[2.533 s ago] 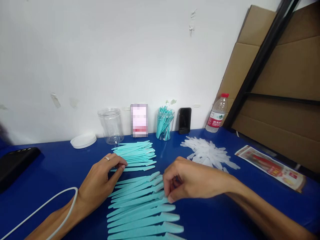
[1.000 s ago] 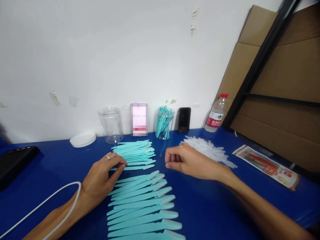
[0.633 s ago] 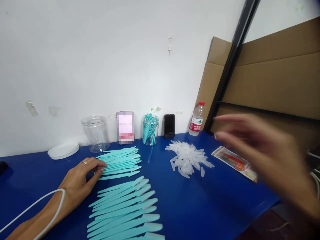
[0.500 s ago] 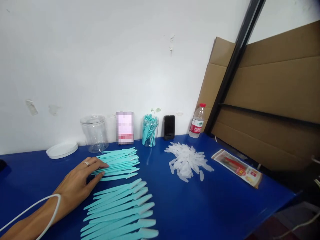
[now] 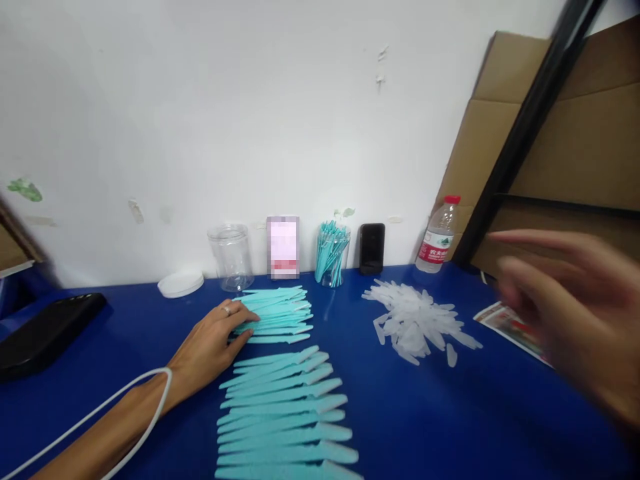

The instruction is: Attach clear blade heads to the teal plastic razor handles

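Observation:
My left hand rests on the left ends of a pile of turquoise eyebrow razors, thumb and fingers apart and touching them. In front of that pile, a row of more turquoise razors lies side by side, with pale covers on their right ends. At the right, my right hand is in the air, blurred, forefinger stretched out and thumb apart, with nothing seen in it. A heap of translucent white blade caps lies on the blue table between the razors and my right hand.
Along the wall stand a clear jar, a phone with a lit screen, a jar of turquoise sticks, a black device and a water bottle. A white lid, black phone and printed packet lie around.
The view has turned left, so things sit further right and the black phone shows more. My right hand has come into view at the right. My left hand stays on the pile.

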The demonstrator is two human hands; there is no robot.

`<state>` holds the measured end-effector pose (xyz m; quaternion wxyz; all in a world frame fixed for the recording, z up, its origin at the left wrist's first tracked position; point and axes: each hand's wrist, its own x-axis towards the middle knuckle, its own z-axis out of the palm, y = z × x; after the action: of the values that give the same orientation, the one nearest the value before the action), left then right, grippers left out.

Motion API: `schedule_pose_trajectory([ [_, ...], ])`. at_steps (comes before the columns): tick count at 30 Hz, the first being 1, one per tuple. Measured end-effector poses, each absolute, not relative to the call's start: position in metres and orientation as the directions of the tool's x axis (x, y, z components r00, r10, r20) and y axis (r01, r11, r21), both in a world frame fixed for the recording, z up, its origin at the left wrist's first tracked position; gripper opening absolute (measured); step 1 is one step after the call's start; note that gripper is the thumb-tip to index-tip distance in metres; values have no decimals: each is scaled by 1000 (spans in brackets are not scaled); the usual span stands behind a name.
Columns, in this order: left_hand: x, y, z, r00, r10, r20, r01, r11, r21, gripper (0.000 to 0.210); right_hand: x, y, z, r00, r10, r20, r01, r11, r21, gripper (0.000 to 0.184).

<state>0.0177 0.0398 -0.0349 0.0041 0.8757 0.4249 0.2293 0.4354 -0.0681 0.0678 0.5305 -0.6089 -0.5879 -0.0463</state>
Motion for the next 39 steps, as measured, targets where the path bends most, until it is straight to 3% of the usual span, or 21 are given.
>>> schedule_pose_trajectory([
  [1,18,40,-35,539,744,395,742,-641,196,24,426,-47,69,320,702,637,772,197,-604,30],
  [2,17,40,-35,543,742,394,742,-643,188,24,417,-25,70,156,878,453,814,146,-563,30],
  [3,17,40,-35,546,740,393,743,-644,181,24,410,-4,70,60,933,355,830,151,-536,25],
  [10,19,35,-32,575,700,424,711,-684,163,26,401,43,58,-266,961,-76,882,212,-420,12],
  [14,21,28,-31,598,673,434,668,-718,193,20,405,24,45,-285,944,-167,925,225,-305,21],
  [18,21,29,-36,608,674,419,656,-724,212,14,400,17,34,-300,933,-198,939,251,-236,27],
  [24,22,34,-36,622,683,384,667,-718,197,15,391,19,20,-330,929,-167,931,291,-221,9],
  [28,22,33,-33,640,666,382,670,-728,146,20,384,17,16,-353,928,-118,919,320,-233,7],
  [39,27,28,-28,602,652,460,694,-713,102,27,367,15,17,-397,918,4,822,357,-445,11],
])
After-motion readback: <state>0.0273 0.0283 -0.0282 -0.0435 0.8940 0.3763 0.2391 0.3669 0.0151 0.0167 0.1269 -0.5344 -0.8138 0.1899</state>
